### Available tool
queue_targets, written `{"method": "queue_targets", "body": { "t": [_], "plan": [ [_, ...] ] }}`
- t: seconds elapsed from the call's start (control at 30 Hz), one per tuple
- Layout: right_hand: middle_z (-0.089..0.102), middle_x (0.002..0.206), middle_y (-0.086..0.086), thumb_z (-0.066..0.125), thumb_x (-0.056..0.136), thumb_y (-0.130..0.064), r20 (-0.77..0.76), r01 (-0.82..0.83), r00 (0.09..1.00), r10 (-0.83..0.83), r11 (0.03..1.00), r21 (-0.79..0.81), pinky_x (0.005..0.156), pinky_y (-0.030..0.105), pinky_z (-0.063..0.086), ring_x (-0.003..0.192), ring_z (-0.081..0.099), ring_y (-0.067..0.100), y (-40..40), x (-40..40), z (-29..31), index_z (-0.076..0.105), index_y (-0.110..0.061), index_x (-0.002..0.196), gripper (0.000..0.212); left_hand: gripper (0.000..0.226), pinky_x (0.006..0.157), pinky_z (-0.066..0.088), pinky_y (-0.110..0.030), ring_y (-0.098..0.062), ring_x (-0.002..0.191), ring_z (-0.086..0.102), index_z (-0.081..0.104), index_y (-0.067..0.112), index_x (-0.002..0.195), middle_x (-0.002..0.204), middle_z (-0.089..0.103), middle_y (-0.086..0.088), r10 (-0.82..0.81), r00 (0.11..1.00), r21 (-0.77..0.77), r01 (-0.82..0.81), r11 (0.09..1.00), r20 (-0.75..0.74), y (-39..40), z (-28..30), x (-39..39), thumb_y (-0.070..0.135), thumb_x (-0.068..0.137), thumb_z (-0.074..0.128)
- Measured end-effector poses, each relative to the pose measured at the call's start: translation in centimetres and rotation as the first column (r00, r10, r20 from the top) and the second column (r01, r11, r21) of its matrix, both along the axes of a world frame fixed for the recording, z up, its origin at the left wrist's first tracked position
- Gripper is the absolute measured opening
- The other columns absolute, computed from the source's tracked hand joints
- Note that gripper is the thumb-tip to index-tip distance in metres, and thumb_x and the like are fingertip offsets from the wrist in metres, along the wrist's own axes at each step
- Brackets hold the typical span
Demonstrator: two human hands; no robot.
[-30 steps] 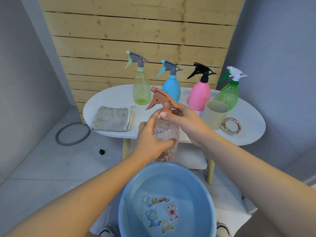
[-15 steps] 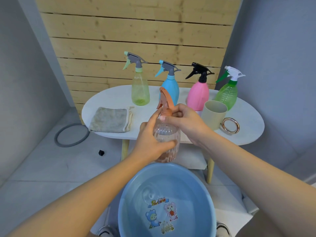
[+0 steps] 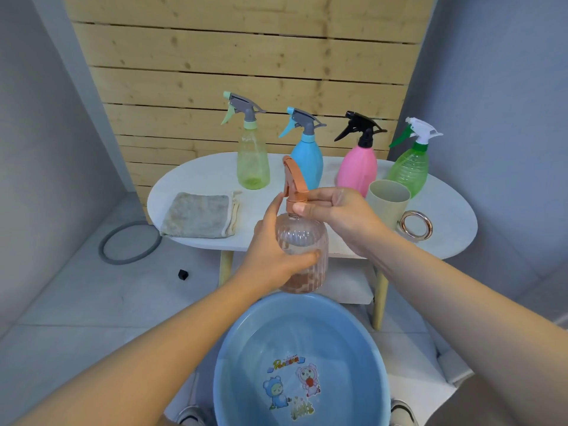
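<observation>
My left hand (image 3: pixel 272 250) grips the ribbed body of a clear pinkish spray bottle (image 3: pixel 304 241), held upright above a blue basin (image 3: pixel 242 348) with water and cartoon stickers on its bottom. My right hand (image 3: pixel 338 215) pinches the collar of the bottle's orange trigger head (image 3: pixel 293 182), whose nozzle points away from me.
On the white oval table (image 3: pixel 455 229) stand a yellow-green (image 3: pixel 252 161), a blue (image 3: pixel 307 162), a pink (image 3: pixel 358 167) and a green spray bottle (image 3: pixel 410 167), a beige cup (image 3: pixel 388 199), a gold ring (image 3: pixel 416 225) and a grey cloth (image 3: pixel 198 215). A grey hoop (image 3: pixel 129 242) lies on the floor.
The orange trigger head has turned on the bottle: its nozzle swung from pointing left to pointing away from me. My right hand twisted with it; the left hand kept its grip.
</observation>
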State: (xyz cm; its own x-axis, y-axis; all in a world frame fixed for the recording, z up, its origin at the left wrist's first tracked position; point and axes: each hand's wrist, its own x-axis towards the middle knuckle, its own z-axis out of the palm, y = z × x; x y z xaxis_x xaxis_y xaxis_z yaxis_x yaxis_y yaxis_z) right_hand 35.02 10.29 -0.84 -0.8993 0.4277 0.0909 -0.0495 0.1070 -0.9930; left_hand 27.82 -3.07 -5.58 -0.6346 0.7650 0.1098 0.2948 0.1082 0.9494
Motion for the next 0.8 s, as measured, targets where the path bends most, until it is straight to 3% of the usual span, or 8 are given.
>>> {"method": "queue_targets", "body": {
  "t": [0.1, 0.2, 0.3, 0.37, 0.4, 0.53, 0.63, 0.8],
  "plan": [
    [0.071, 0.1, 0.006, 0.069, 0.076, -0.013, 0.076, -0.216, 0.972, 0.222, 0.973, -0.081, 0.092, 0.023, 0.046, 0.098, 0.066, 0.014, 1.3, 0.5, 0.5, 0.063, -0.007, 0.108, 0.033, 0.114, 0.102, 0.045, -0.031, -0.003, 0.117, 0.054, 0.013, 0.033, 0.148, 0.133, 0.051, 0.009, -0.145, 0.989, -0.05, 0.147, 0.988, 0.039, -0.5, 0.7, -0.5, 0.03, 0.057, 0.079],
    [0.07, 0.101, 0.003, 0.059, 0.081, -0.009, 0.091, -0.322, 0.938, 0.335, 0.937, -0.134, 0.091, 0.017, 0.047, 0.101, 0.064, 0.01, 1.4, 0.8, 0.1, 0.061, -0.008, 0.11, 0.029, 0.116, 0.102, 0.046, -0.037, -0.006, 0.113, 0.059, 0.017, 0.029, 0.147, 0.127, 0.056, 0.01, -0.199, 0.978, -0.092, 0.204, 0.975, 0.062, -0.6, 0.5, -0.8, 0.037, 0.05, 0.08],
    [0.071, 0.079, -0.004, 0.055, 0.086, 0.002, 0.059, -0.217, 0.973, 0.223, 0.972, -0.095, 0.081, 0.015, 0.05, 0.081, 0.067, 0.005, 0.8, 0.6, -0.7, 0.063, -0.01, 0.097, 0.019, 0.121, 0.099, 0.045, -0.022, -0.004, 0.116, 0.055, 0.01, 0.031, 0.15, 0.134, 0.052, 0.008, -0.142, 0.989, -0.146, 0.148, 0.978, 0.049, -0.6, 0.3, -0.5, 0.035, 0.052, 0.082],
    [0.07, 0.073, -0.007, 0.054, 0.088, 0.006, 0.043, -0.167, 0.984, 0.171, 0.983, -0.081, 0.079, 0.015, 0.051, 0.076, 0.066, 0.004, 0.5, 0.3, -0.7, 0.063, -0.01, 0.094, 0.019, 0.116, 0.088, 0.041, -0.004, -0.001, 0.116, 0.05, 0.005, 0.027, 0.151, 0.134, 0.047, 0.012, -0.1, 0.994, -0.134, 0.105, 0.985, 0.037, -0.4, 0.4, -0.3, 0.021, 0.065, 0.084],
    [0.07, 0.072, -0.007, 0.055, 0.088, 0.006, 0.034, -0.149, 0.988, 0.152, 0.987, -0.063, 0.079, 0.015, 0.051, 0.076, 0.065, 0.005, 0.5, 0.2, -0.7, 0.063, -0.01, 0.094, 0.019, 0.115, 0.084, 0.04, -0.002, 0.0, 0.116, 0.047, 0.003, 0.025, 0.151, 0.133, 0.045, 0.012, -0.081, 0.996, -0.125, 0.084, 0.989, 0.027, -0.2, 0.4, -0.2, 0.016, 0.069, 0.083],
    [0.067, 0.082, -0.001, 0.058, 0.087, 0.004, -0.004, -0.081, 0.997, 0.081, 0.997, 0.01, 0.085, 0.017, 0.051, 0.082, 0.062, 0.01, 0.3, -0.1, -0.3, 0.063, -0.01, 0.097, 0.018, 0.117, 0.096, 0.033, -0.016, -0.005, 0.126, 0.043, 0.005, 0.024, 0.151, 0.142, 0.039, 0.006, 0.012, 0.999, -0.092, -0.016, 0.996, -0.037, 0.4, 0.1, -0.1, 0.019, 0.066, 0.086],
    [0.067, 0.097, -0.001, 0.059, 0.088, 0.0, -0.035, -0.077, 0.996, 0.078, 0.997, 0.025, 0.088, 0.02, 0.051, 0.092, 0.064, 0.01, 0.1, -0.4, -0.1, 0.062, -0.013, 0.108, 0.023, 0.112, 0.096, 0.031, -0.016, -0.002, 0.124, 0.04, 0.015, 0.022, 0.15, 0.144, 0.036, 0.004, 0.114, 0.989, -0.073, -0.121, 0.99, -0.09, 1.0, 0.5, 0.0, 0.024, 0.063, 0.087],
    [0.061, 0.124, -0.006, 0.057, 0.093, -0.025, 0.01, 0.08, 0.996, -0.086, 0.961, 0.265, 0.105, 0.026, 0.038, 0.118, 0.052, 0.006, -0.7, -2.1, -0.3, 0.057, -0.022, 0.125, 0.032, 0.102, 0.095, 0.044, -0.027, -0.006, 0.117, 0.048, 0.039, 0.021, 0.137, 0.131, 0.045, 0.006, 0.322, 0.931, 0.017, -0.324, 0.946, -0.17, 1.4, 1.5, -1.7, 0.045, 0.051, 0.086]
  ]
}}
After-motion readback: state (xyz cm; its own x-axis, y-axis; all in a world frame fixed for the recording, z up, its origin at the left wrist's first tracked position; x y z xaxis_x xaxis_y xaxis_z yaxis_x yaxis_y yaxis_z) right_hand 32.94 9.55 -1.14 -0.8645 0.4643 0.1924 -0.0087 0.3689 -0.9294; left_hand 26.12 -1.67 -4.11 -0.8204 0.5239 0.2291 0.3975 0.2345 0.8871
